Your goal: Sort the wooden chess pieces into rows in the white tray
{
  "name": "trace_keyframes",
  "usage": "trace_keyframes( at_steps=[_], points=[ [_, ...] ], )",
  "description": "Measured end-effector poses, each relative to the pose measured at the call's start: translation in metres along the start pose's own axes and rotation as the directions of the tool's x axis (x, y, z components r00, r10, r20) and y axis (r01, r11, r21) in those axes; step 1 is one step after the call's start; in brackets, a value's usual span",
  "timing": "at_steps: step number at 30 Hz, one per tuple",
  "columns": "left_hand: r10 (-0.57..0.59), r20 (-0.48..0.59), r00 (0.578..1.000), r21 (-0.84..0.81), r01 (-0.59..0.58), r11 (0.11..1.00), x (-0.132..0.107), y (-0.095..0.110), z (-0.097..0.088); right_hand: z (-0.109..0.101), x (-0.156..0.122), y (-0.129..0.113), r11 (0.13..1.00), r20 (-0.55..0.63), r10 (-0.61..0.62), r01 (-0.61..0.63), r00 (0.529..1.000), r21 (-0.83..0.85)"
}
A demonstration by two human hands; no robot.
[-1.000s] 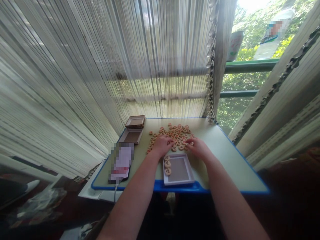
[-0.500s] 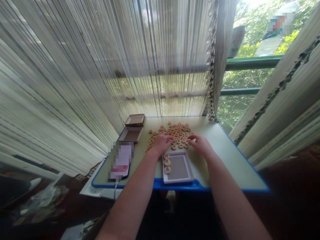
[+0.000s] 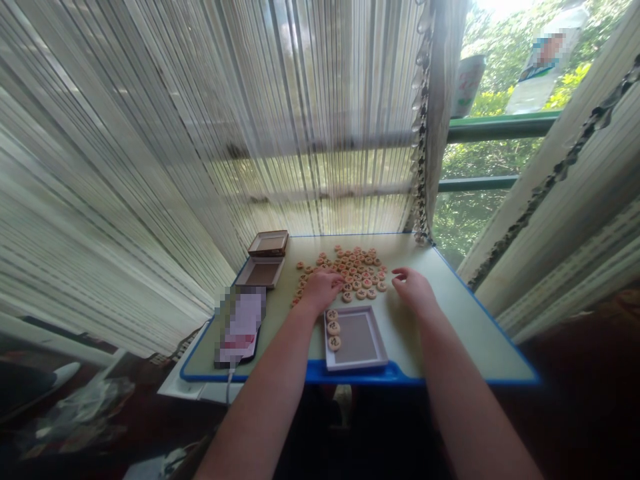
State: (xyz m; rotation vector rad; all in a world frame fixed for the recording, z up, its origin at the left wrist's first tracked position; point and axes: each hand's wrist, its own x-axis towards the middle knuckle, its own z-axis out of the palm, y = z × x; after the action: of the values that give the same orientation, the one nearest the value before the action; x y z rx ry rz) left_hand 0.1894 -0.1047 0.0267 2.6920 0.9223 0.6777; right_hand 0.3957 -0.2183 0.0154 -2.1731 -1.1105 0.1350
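Observation:
Round wooden Chinese chess pieces (image 3: 356,261) with red or dark characters lie in a loose spread on the table. My left hand (image 3: 320,290) is over the near left part of the spread, its bent fingers apart and their tips beside or touching pieces; the palm side is hidden. To the right of the pieces, my right hand (image 3: 410,287) is open and holds nothing, with thumb and fingers apart. A shallow white box tray (image 3: 381,340) sits at the near edge, with a column of three pieces (image 3: 333,328) along its left wall.
At the left of the table (image 3: 455,333) are another shallow tray (image 3: 260,272) and a brown-edged box (image 3: 269,243) behind it. A phone (image 3: 243,327) with a white cable lies nearer me. Blue edging borders the table; a string curtain (image 3: 320,120) hangs beyond it.
My right hand has moved right, away from the pieces, and a few pieces on that side show more fully. My left hand stays nearly in place. The tray's three pieces are unchanged.

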Motion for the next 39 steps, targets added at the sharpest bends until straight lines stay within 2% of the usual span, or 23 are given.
trace_keyframes(
  at_steps=[6,13,16,19,22,24,29,33,39],
  points=[
    [0.038,0.035,0.999,-0.036,-0.036,0.999,0.000,-0.002,0.002,0.001,-0.002,-0.004,0.999,0.063,-0.003,0.005,0.998,-0.037],
    [0.054,0.059,0.997,-0.044,-0.051,0.998,0.000,-0.003,0.003,-0.002,-0.007,-0.016,0.997,0.231,-0.068,0.073,0.971,-0.016],
    [0.035,0.080,0.996,-0.040,-0.032,0.999,0.000,-0.001,0.001,-0.002,-0.008,-0.016,0.995,0.214,-0.086,0.094,0.973,-0.025],
    [0.021,0.089,0.996,-0.039,-0.018,0.999,-0.001,0.001,-0.001,0.001,-0.008,-0.017,0.981,0.190,-0.190,0.191,0.963,0.013],
    [0.037,0.090,0.995,-0.041,-0.033,0.999,-0.002,0.002,-0.002,0.005,-0.010,-0.018,0.936,0.225,-0.352,0.339,0.909,0.093],
    [0.048,0.086,0.995,-0.039,-0.044,0.998,-0.002,0.002,-0.002,0.009,-0.011,-0.019,0.914,0.248,-0.405,0.392,0.880,0.100],
    [0.022,0.096,0.995,-0.019,-0.021,1.000,-0.001,0.002,-0.003,0.015,-0.013,-0.022,0.909,0.240,-0.415,0.412,0.878,0.066],
    [-0.043,0.042,0.998,0.003,0.043,0.999,-0.001,0.000,-0.008,0.017,-0.013,-0.027,0.892,0.254,-0.449,0.446,0.857,0.073],
    [-0.050,0.106,0.993,0.069,0.043,0.997,-0.004,0.002,-0.012,0.017,-0.010,-0.024,0.905,0.248,-0.422,0.421,0.872,0.061]
  ],
)
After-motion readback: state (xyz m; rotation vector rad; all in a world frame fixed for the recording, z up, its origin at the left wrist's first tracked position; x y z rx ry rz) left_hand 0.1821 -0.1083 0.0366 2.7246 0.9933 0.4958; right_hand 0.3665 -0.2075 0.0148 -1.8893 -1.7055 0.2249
